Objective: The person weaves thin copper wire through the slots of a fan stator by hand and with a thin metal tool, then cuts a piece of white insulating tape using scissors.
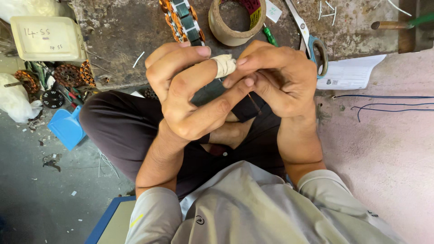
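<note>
Head view: the left hand (pixel 190 90) and the right hand (pixel 275 77) meet in front of the chest, fingers curled in and tips touching. The left forefinger wears a wrap of off-white cloth tape (pixel 224 65), wrinkled and frayed at its edge. Between the palms shows a dark, flat-sided part (pixel 209 91), mostly hidden; both hands close around it, but its shape and material cannot be told. A thin wire (pixel 256 104) runs down just below the right fingertips.

Just beyond the left fingertips, on the stained, pitted grey surface (pixel 122 31), lies a curved stator piece (pixel 184 18) with copper-coloured windings and dark green blocks. Beyond the right fingertips stands a cardboard tape ring (pixel 230 25), smooth and tan, with a green-handled tool (pixel 270 35) beside it. Scissors (pixel 309 38) with a blue-lined handle lie past the right hand, next to a printed paper (pixel 350 72). Further right, blue wires (pixel 389 103) trail over the pinkish floor.

Far left of the left hand, a cream plastic box (pixel 47 38) sits closed, contents unseen. Below it, round copper-wound coils (pixel 68 74) lie in a heap, and a blue plastic scoop (pixel 67 127) rests on the concrete.
</note>
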